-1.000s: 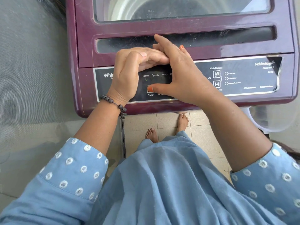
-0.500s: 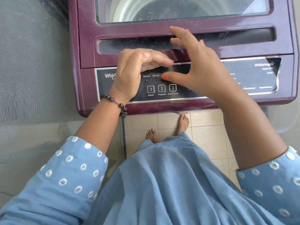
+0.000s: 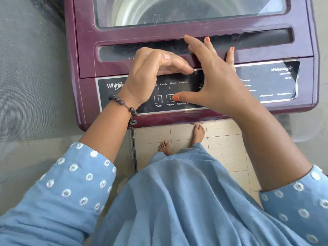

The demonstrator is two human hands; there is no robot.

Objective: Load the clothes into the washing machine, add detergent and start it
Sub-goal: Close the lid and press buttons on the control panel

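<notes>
- The washing machine [image 3: 85,55] is standing in front of the person; it is a maroon top-loader and its lid [image 3: 177,34] is lying closed, with the pale drum [image 3: 150,9] showing through the clear window.
- The black control panel [image 3: 266,82] is running along the front edge of the machine; the buttons marked Power [image 3: 158,99] and Program [image 3: 169,98] are showing between the two hands; above them the words Speedy, Heavy and Delicate are readable.
- The left hand [image 3: 147,77] is arching over the left part of the panel; its fingers are lying together, bent forward and pointing to the right; they are gripping nothing; whether the wrist is touching the panel, I cannot tell.
- The right hand [image 3: 213,82] is spreading over the middle of the panel; its fingers are apart and nearly straight, reaching up over the lid's recessed handle; the thumb is pointing left, with its tip lying just beside the Program button, over the Start/Pause spot; if it is pressing, I cannot tell.
- A dark bead bracelet [image 3: 124,105] is sitting on the left wrist; both arms are wearing blue sleeves with white dots.
- Two bare feet are standing on the beige floor tiles [image 3: 227,148] below the machine.
- No clothes and no detergent are showing clearly; the inside of the drum is too blurred to judge.
</notes>
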